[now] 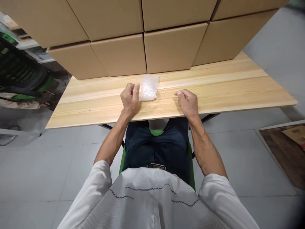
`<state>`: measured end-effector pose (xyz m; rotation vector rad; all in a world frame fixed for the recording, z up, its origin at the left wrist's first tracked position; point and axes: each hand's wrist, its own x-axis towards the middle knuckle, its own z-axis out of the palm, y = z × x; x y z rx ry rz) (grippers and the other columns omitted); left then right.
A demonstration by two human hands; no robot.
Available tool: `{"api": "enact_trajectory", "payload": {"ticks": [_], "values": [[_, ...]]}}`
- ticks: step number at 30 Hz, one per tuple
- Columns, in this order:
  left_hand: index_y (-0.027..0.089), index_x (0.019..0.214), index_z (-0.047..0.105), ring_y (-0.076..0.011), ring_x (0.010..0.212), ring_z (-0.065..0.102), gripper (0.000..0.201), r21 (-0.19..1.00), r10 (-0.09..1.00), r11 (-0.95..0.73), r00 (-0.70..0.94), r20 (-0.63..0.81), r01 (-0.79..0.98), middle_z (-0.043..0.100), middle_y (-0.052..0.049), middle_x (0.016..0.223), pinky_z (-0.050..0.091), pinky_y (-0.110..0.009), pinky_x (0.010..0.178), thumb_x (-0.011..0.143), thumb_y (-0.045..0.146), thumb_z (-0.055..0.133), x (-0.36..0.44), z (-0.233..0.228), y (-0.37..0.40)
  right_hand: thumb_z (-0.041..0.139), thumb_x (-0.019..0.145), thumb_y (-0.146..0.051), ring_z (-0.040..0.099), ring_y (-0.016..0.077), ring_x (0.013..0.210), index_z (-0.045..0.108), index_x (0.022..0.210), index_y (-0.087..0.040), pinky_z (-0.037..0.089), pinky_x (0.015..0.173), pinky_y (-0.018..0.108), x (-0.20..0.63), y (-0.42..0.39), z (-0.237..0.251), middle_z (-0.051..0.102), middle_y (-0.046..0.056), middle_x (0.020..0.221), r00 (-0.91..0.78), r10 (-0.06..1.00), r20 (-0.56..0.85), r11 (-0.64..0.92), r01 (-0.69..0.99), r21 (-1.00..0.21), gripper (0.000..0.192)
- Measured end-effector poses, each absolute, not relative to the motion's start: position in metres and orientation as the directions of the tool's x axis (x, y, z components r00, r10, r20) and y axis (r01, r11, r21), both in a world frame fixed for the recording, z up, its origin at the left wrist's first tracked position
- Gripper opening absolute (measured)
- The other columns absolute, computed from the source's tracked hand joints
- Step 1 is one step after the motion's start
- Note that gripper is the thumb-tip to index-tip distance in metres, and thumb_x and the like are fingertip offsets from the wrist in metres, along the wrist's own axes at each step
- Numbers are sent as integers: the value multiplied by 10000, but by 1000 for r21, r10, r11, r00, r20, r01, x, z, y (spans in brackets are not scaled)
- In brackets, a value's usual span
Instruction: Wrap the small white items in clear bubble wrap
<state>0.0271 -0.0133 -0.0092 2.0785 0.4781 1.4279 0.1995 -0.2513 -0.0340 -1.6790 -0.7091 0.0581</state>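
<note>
A small, whitish bubble-wrap package (149, 87) lies on the wooden table (228, 86) in front of the stacked boxes. Just left of it rests my left hand (130, 97), curled into a fist with the thumb on top and apart from the package. My right hand (188, 101) is on the table farther to the right, its fingers curled in and the thumb against the index finger. Nothing shows in either hand. What the package contains cannot be made out through the wrap.
Brown cardboard boxes (176, 47) are stacked in two visible rows along the table's back. A dark chair with green parts (26, 70) stands at the left, near shelves. On the floor at the right lies a brown panel (281, 152) with cardboard on it.
</note>
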Motion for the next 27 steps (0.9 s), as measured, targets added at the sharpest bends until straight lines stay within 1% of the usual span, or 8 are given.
{"api": "enact_trajectory", "payload": {"ticks": [2,5,9,11,14,17,22,27], "values": [[253,1028,687,-156,685,537,644,604,557,-796,434,708,36,503,41,754,452,-339,731,1100,888,607,30,-15,-13,621,1025,-444,682,226,773,800,920,-234,486,678,333,200,-251,-35,661,0,704,811,474,343,-56,416,-908,295],[220,1279,699,-198,801,645,743,523,498,-846,499,709,103,620,-3,886,521,-360,813,1051,925,647,37,-22,-15,629,1024,-430,679,222,751,800,920,-236,488,661,326,199,-251,-35,649,-7,686,817,472,333,-65,409,-910,279],[176,1370,704,-291,985,732,792,321,345,-936,543,766,142,743,-133,1112,569,-435,904,1084,903,578,41,-29,-22,630,1020,-411,611,199,622,806,915,-241,473,634,330,198,-252,-32,573,-43,584,825,473,310,-77,389,-918,266],[179,1257,752,-308,956,733,681,162,183,-983,601,778,90,755,-158,1073,558,-461,865,1138,816,543,38,-29,-27,629,1017,-406,569,187,555,807,912,-245,470,625,337,197,-254,-30,540,-62,543,830,473,297,-83,377,-922,261],[243,894,725,-272,770,675,552,-93,-167,-985,694,701,-143,675,-93,809,493,-449,740,1200,654,518,29,-28,-37,631,1009,-408,534,178,509,802,915,-248,466,606,342,197,-256,-28,521,-75,530,833,475,282,-94,366,-926,252],[260,710,607,-228,651,599,575,-209,-380,-923,675,632,-324,549,-28,658,421,-420,670,1219,520,549,24,-26,-48,635,1000,-429,516,174,508,805,926,-245,454,590,335,196,-258,-27,526,-73,539,837,467,284,-114,375,-920,261],[249,689,600,-203,624,567,583,-248,-399,-916,636,661,-316,542,-9,651,384,-406,654,1219,491,587,26,-26,-54,643,991,-448,478,167,480,804,942,-235,415,547,321,194,-260,-25,532,-76,531,843,452,291,-132,386,-913,272],[234,796,702,-228,722,656,510,-307,-419,-908,587,693,-285,647,-47,733,459,-417,718,1224,483,581,28,-28,-49,637,980,-449,500,162,491,814,961,-220,417,557,310,195,-261,-24,549,-76,544,843,450,295,-150,396,-906,290]]}}
